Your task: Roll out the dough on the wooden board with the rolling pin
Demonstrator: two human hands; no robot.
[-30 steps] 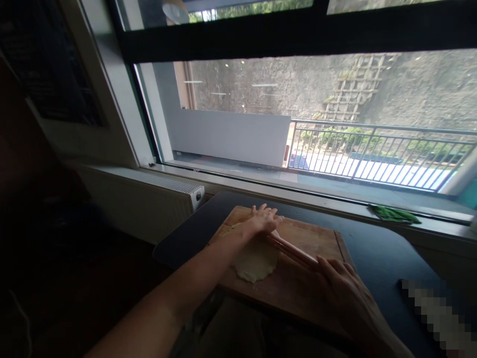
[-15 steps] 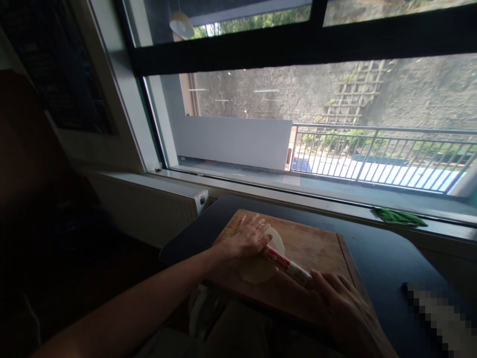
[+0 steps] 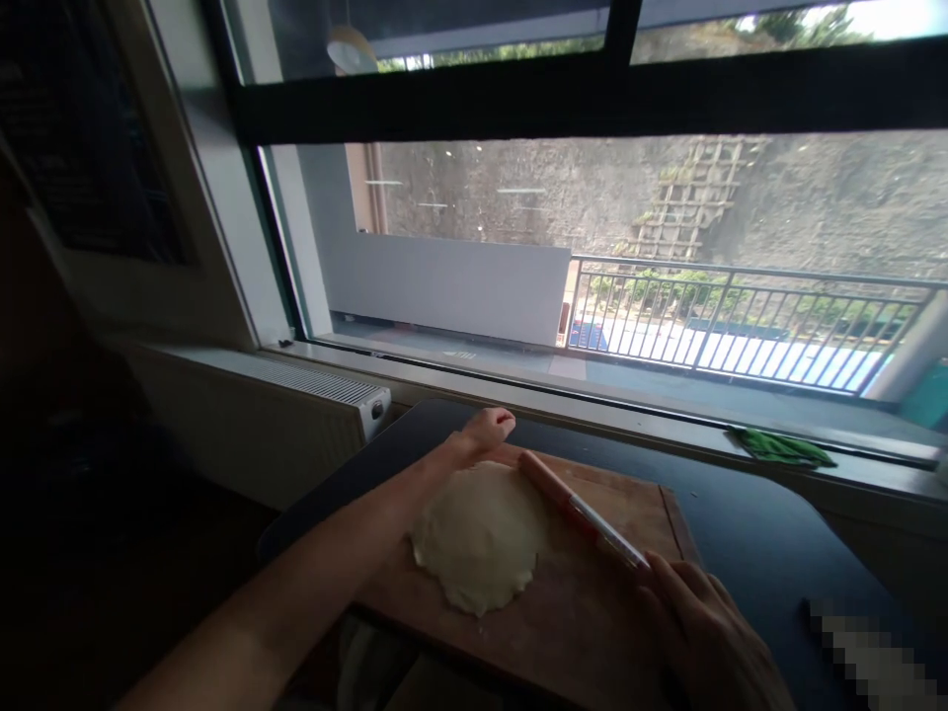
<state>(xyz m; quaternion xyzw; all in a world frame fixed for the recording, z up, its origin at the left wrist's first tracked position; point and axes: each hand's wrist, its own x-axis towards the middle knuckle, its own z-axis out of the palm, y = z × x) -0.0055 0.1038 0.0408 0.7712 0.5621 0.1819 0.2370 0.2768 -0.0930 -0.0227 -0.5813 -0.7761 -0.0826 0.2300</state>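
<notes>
A flat, roundish sheet of pale dough lies on the wooden board, its whole outline nearly visible. My left hand is past the board's far edge, fingers curled together; whether anything is pinched in them is too small to tell. The rolling pin, with a red and clear wrap around it, slants across the board to the right of the dough. Its near end is in my right hand, whose fingers are closed on it.
The board rests on a dark table below a window. A green cloth lies on the sill at right. A white radiator stands left of the table. A pixelated object is at the table's right.
My left hand has left the rolling pin and moved to the board's far side, its fingers now curled. The pin has shifted off the dough to the right, uncovering it.
</notes>
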